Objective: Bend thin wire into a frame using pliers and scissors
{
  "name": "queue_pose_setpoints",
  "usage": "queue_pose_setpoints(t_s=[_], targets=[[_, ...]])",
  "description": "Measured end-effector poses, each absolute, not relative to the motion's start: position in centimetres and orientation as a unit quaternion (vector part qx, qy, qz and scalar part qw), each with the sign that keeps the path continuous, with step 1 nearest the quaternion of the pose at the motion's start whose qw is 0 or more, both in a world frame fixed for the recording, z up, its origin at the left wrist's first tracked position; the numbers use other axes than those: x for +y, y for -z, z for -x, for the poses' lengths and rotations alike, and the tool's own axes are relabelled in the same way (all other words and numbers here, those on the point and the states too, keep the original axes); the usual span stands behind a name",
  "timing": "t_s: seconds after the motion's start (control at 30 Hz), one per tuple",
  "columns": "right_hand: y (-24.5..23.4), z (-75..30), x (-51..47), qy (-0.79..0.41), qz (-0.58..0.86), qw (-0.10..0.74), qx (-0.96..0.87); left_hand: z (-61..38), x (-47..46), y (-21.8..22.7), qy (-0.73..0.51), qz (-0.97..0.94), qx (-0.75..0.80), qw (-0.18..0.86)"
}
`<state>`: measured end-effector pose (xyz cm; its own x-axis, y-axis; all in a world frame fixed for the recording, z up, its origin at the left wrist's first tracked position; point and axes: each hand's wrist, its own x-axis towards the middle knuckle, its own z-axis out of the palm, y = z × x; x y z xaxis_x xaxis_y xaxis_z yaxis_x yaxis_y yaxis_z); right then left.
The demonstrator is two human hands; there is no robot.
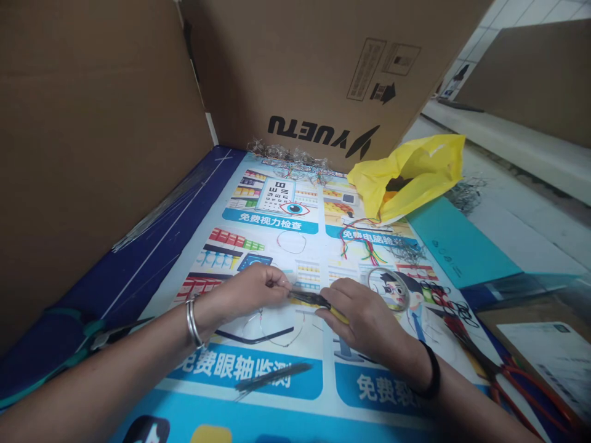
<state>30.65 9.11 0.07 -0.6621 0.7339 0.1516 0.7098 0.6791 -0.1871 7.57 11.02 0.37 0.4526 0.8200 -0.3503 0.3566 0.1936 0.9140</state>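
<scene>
Ok so nearest you, on the poster [329,351], there's a wire bundle [277,378] lying on your side of the pliers [314,298], a bit left of them. The red scissors [490,368] are on your side too, well off to the right of the pliers, and the teal scissors [92,329] are well to the left, just past your forearm.

Your right grip [360,307] is wrapped around the yellow-and-black handles of the pliers, which sit right between your hands, nose pointing left. Your left grip [252,289] is pinched closed right at that nose; whatever's between your fingertips is too fine to make out.

Right of the pliers there's a clear ring [408,298], with some black loops [459,306] further right. Beyond the pliers you've got a thin wire loop [305,243] slightly left, coloured cords [369,251] to the right, then the blue card [462,243] and yellow bag [420,169] further right. Straight past the pliers, tangled wires [295,155] sit along the foot of the box [295,67].
</scene>
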Motion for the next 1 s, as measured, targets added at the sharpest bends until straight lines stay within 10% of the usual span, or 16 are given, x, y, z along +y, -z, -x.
queue_pose_setpoints(t_s=[1.0], targets=[[0.0,-31.5,9.7,-0.102,0.345,0.135,-0.923,-7.2,11.2,-1.2,-0.158,-0.614,0.422,0.648]])
